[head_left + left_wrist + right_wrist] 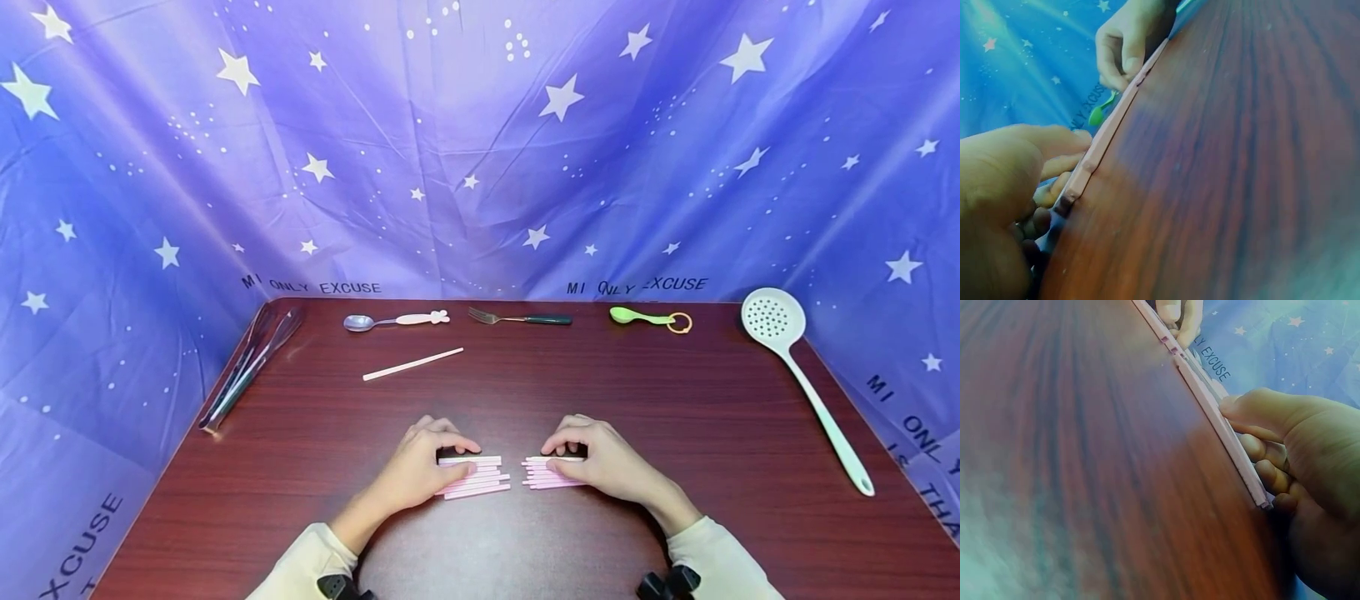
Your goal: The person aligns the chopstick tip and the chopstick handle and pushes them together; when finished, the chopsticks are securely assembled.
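Note:
In front of me on the table, several pale pink straws lie in two side-by-side bunches with a narrow gap between their ends. My left hand [420, 462] holds the left bunch of straws [480, 485], thumb on the near side and curled fingers on the far side. The right bunch of straws [536, 474] is held the same way by my right hand [611, 458]. Seen low in the wrist views, both bunches lie flat on the tabletop, and the thumbs touch them. The fingers partly hide the outer ends of the straws.
A single straw [412, 364] lies apart, beyond the left hand. Along the back edge are a spoon [397, 320], a fork [521, 318] and a green spoon [641, 316] with a ring. Tongs [251, 371] lie at the left edge, a slotted skimmer [817, 392] at the right.

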`<state>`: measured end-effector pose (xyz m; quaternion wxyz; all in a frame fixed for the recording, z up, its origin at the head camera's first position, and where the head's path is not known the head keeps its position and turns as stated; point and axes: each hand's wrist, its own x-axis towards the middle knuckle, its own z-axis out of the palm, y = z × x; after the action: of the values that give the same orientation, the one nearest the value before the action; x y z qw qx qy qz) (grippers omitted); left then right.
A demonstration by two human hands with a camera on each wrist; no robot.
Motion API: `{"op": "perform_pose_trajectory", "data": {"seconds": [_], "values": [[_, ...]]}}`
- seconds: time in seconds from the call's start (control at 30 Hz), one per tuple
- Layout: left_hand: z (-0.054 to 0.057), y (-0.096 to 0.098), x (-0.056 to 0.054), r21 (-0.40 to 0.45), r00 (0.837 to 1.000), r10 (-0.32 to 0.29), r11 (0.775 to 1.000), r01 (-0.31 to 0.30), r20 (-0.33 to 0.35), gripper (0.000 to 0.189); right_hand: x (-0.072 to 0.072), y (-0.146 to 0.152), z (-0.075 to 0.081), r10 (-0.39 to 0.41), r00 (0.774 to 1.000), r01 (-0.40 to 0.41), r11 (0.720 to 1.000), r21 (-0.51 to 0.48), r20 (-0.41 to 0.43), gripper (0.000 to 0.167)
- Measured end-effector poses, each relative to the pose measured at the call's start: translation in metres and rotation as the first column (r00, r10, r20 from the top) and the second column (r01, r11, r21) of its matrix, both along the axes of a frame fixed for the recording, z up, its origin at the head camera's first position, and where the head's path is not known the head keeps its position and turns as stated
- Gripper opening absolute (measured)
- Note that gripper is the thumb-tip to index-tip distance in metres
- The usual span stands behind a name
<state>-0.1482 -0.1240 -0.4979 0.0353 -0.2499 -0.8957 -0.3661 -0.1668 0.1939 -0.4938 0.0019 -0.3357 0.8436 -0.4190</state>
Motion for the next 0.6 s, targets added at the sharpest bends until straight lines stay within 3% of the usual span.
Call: {"op": "perform_pose_trajectory", "data": {"seconds": [0.23, 0.6], "values": [[0.0009, 0.0045, 0.0022, -0.015, 0.999, 0.029, 0.999, -0.029, -0.016, 0.015, 0.0014, -0.0014, 0.0025, -0.019, 1.0, 0.019, 0.999, 0.03, 0.002, 0.016], [0.0029, 0.0071, 0.0026, -0.019, 0.998, 0.061, 0.998, -0.06, 0.016, 0.016, 0.0014, -0.0033, 0.0016, -0.044, 0.999, 0.043, 0.999, 0.027, 0.012, 0.019]]}}
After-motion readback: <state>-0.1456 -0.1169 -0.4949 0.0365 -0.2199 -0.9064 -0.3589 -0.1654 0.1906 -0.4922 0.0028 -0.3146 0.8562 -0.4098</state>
